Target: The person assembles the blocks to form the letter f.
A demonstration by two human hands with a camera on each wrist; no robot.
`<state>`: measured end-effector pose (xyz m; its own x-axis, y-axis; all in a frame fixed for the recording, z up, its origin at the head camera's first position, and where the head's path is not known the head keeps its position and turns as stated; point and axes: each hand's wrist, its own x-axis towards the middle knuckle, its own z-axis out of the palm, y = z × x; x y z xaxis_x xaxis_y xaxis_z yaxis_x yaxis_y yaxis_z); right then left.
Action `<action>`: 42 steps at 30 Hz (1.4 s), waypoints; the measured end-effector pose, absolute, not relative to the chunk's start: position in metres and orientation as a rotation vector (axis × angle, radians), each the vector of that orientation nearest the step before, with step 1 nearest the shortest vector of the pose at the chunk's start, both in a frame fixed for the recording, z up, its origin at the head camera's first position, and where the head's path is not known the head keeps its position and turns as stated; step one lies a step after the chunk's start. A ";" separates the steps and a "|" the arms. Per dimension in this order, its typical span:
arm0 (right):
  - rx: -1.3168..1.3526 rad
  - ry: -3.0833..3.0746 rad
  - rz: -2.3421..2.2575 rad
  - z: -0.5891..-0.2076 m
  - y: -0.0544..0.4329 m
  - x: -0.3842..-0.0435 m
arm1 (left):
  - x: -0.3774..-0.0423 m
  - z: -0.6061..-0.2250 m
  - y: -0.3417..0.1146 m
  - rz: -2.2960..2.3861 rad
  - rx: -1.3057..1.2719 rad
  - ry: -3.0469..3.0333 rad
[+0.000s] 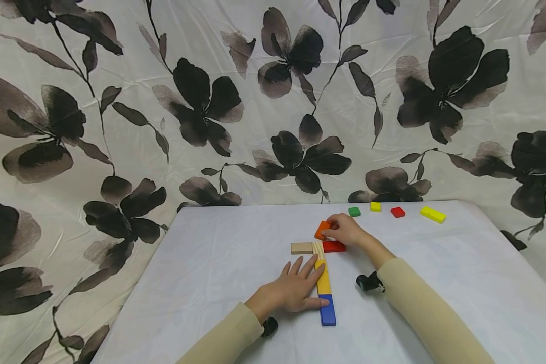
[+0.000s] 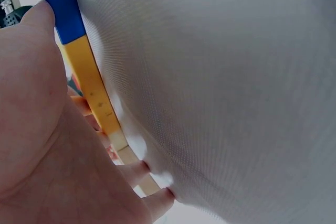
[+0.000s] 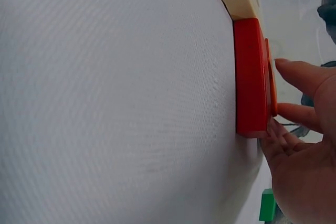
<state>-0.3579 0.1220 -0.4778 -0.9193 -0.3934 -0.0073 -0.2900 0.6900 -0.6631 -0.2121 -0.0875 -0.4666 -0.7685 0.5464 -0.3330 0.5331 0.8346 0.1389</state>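
Floral cloth (image 1: 236, 121) hangs behind a white table (image 1: 209, 268). Head view: I record the right hand (image 1: 346, 230) pinching an orange block (image 1: 321, 230) just beyond the red block (image 1: 333, 246), while the left hand (image 1: 293, 290) lies with fingers spread across the yellow block (image 1: 324, 280) and blue block (image 1: 328, 315). Left wrist view: I find the thumb (image 2: 42, 17) against the blue block. Right wrist view: I confirm fingertips (image 3: 284, 110) at the orange block.
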 end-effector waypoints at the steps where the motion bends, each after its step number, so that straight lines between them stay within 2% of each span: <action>1: -0.569 2.745 -1.043 -0.478 0.122 -0.358 | -0.212 -0.467 -0.088 0.051 0.811 2.653; 19: -0.486 2.650 -1.175 -0.476 0.115 -0.354 | -0.213 -0.468 -0.087 0.033 0.810 2.661; 42: -0.550 2.558 -1.193 -0.481 0.115 -0.357 | -0.212 -0.467 -0.087 0.039 0.802 2.655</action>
